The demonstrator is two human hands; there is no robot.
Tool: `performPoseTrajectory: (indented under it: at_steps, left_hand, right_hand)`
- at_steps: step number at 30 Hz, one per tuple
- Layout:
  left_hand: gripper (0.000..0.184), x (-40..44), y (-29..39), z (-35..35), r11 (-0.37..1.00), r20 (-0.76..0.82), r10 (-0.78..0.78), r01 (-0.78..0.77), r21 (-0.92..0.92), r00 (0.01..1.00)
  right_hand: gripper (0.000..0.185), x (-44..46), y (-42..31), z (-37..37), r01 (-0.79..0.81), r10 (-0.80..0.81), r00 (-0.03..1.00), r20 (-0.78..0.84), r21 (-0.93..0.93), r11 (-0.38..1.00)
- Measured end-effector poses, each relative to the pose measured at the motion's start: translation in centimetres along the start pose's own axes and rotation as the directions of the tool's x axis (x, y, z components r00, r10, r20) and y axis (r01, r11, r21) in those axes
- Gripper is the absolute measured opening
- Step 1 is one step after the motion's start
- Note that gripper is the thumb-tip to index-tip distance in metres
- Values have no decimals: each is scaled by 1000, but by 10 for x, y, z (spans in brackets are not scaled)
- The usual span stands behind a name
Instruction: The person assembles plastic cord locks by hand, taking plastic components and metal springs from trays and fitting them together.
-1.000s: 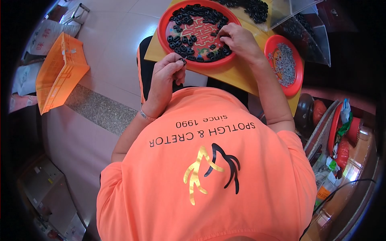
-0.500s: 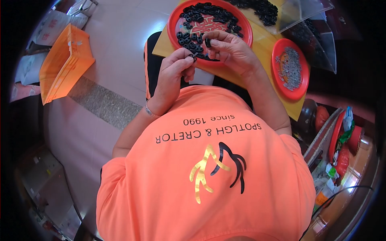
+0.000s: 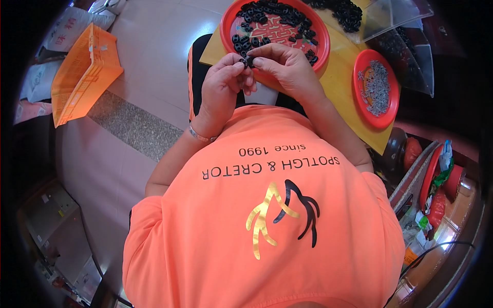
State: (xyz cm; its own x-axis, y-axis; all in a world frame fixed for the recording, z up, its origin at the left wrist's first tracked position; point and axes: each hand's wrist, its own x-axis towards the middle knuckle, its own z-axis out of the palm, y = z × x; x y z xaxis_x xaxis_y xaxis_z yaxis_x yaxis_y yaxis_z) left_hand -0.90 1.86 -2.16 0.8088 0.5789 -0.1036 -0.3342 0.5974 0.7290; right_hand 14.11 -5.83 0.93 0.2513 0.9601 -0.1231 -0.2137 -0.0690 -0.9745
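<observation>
My left hand (image 3: 223,87) is closed in a pinch on a small dark piece (image 3: 243,62) whose kind I cannot make out. Thumb and forefinger of my right hand (image 3: 287,65) grip a small black plastic part (image 3: 250,61). The two pieces meet between my fingertips, partly hidden by them. Just beyond is a round red tray (image 3: 325,46) with a patterned bottom, holding many small black plastic parts (image 3: 241,43), some with two holes. A smaller red tray (image 3: 393,100) to the right holds a heap of small grey metal pieces (image 3: 377,88).
Both trays rest on a yellow tabletop (image 3: 341,77). More black parts (image 3: 346,15) lie at the back, beside clear plastic bins (image 3: 405,56). An orange crate (image 3: 84,77) and white sacks (image 3: 79,23) stand on the floor at left. Cluttered shelving (image 3: 426,190) is at lower right.
My hands have come together: the right hand's black part moved left and down to the piece in my left fingers. The view has shifted slightly.
</observation>
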Motion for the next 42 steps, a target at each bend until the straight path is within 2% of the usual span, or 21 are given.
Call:
performPoseTrajectory:
  at_steps: [5, 11, 14, 17, 20, 23, 29, 35, 42]
  left_hand:
    - [21, 1, -1, -6, 996, 30, 27, -24, -80, 999]
    - [21, 1, -1, -5, 996, 25, 16, -14, -91, 1000]
    - [20, 1, -2, -2, 998, -12, -5, 4, -61, 1000]
    - [18, 0, 0, 2, 992, -77, -51, 59, 107, 996]
    - [16, 0, -4, 1, 975, -127, -38, 65, 213, 991]
    - [15, -1, -1, 7, 968, -151, -31, 67, 241, 988]
    - [15, -2, 0, 10, 954, -149, -18, 62, 295, 989]
    - [16, -3, -1, 11, 946, -137, -2, 47, 322, 991]
    - [17, -4, 0, 11, 933, -142, 4, 47, 356, 990]
  right_hand:
    - [21, -3, 1, 2, 36, -36, 999, -6, -33, 999]
    - [22, -4, 3, 5, 29, -29, 999, -27, -16, 999]
    - [22, -1, 7, 0, 24, -24, 1000, -5, 27, 999]
    - [22, 5, 12, -8, 90, -95, 992, -77, -67, 994]
    - [19, 3, 4, -12, 58, -57, 995, -79, 21, 998]
    - [18, 1, -2, -11, 36, -40, 996, -86, -49, 998]
    - [18, 2, 4, -14, 47, -47, 997, -54, 10, 999]
    - [18, 0, -2, -13, 67, -73, 995, -62, -93, 993]
    - [19, -2, -3, -12, 70, -76, 995, -64, -94, 993]
